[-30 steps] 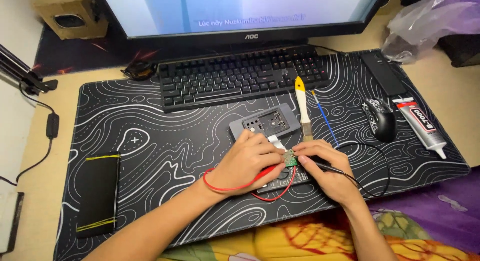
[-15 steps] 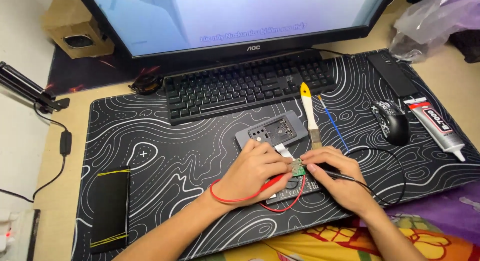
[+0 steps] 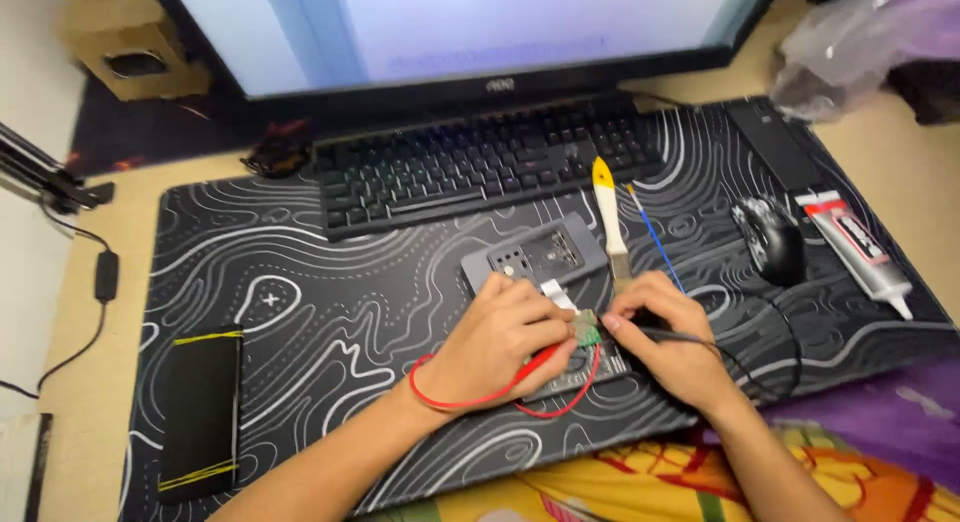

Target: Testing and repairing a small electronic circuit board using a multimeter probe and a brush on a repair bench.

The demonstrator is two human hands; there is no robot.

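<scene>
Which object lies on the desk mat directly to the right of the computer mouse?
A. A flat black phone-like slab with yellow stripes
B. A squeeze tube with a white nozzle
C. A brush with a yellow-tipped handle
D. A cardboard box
B. The squeeze tube lies just right of the mouse on the desk mat; the black slab is at the mat's far left, and the brush lies left of the mouse.

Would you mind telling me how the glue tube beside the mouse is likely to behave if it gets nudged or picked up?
The glue tube lies flat on the desk mat, so it probably won't tip. Its round body could roll a little if pushed sideways. It looks small and slim, so it is likely light and somewhat squashy.
</scene>
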